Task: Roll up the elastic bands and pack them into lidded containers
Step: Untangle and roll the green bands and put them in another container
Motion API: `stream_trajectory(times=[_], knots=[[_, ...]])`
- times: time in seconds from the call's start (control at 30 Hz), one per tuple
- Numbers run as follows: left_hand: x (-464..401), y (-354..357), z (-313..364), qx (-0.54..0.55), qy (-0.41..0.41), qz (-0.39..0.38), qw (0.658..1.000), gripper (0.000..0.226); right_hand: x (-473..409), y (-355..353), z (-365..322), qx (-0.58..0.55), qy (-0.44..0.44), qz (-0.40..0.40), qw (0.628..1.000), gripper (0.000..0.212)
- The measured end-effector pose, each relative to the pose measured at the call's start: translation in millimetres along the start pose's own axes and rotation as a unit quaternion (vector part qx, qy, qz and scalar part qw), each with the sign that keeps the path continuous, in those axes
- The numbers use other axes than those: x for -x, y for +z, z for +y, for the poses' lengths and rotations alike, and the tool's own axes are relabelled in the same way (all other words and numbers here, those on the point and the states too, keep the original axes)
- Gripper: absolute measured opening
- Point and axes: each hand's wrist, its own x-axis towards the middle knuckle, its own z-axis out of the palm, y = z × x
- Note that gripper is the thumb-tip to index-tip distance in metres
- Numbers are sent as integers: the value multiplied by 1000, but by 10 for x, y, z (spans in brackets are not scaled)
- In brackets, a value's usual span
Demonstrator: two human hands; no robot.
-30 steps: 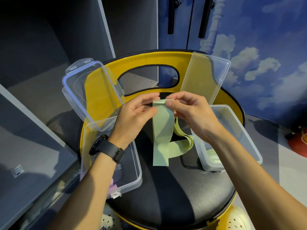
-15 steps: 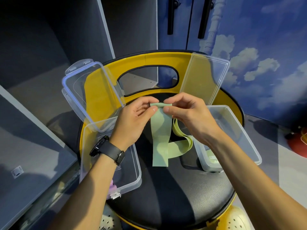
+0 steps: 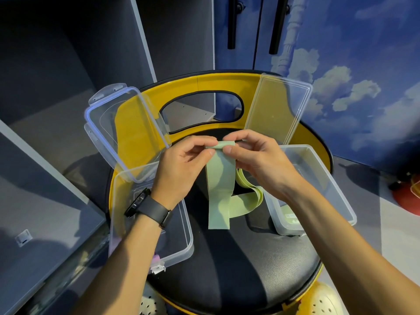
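Two hands meet above the black seat (image 3: 238, 264) of a yellow-backed chair (image 3: 218, 81). The left hand (image 3: 181, 169) and right hand (image 3: 261, 160) each pinch the top end of a pale green elastic band (image 3: 220, 178) between thumb and fingertips; that end is folded or curled over into a small roll, though how many turns it holds cannot be made out behind the fingers. The rest of the band hangs as a flat strip, its lower end lying on the seat, with a further loop trailing right towards the right container (image 3: 322, 178). Where that loop ends is hidden behind the right wrist. Right container: clear, open, on the seat's right edge; something pale green lies at its near end, blurred through the plastic. Its flat lid (image 3: 279, 110) leans against the chair back. Left container (image 3: 181, 242): clear, open, partly covered by the left forearm; a small purple item shows at its near corner, mostly hidden. Its clip lid (image 3: 109, 123) stands tilted against the chair back. A black watch (image 3: 150, 208) sits on the left wrist. A red object (image 3: 409, 198) is cut off by the right frame edge.
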Motion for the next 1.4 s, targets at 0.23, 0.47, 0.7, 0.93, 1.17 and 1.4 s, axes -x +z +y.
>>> stream_trajectory(times=[0.23, 0.47, 0.7, 0.93, 1.17, 1.4], knots=[[14, -54, 37, 98, -94, -29, 990, 30, 1, 12, -7, 6, -19, 11, 1000, 18], [9, -49, 36, 71, -101, -7, 992, 24, 0, 33, 11, 33, -33, 31, 998, 25], [8, -42, 13, 66, -72, 14, 995, 25, 14, -10, -17, 33, 26, 18, 999, 19], [15, -36, 17, 110, -99, 3, 989, 32, 7, -9, -15, 1, -2, 45, 999, 18], [16, -34, 3, 101, -155, 16, 983, 27, 18, 25, -12, -1, -33, 49, 998, 19], [15, -55, 30, 116, -143, 18, 983, 23, 11, -6, -25, -18, -7, 15, 1000, 31]])
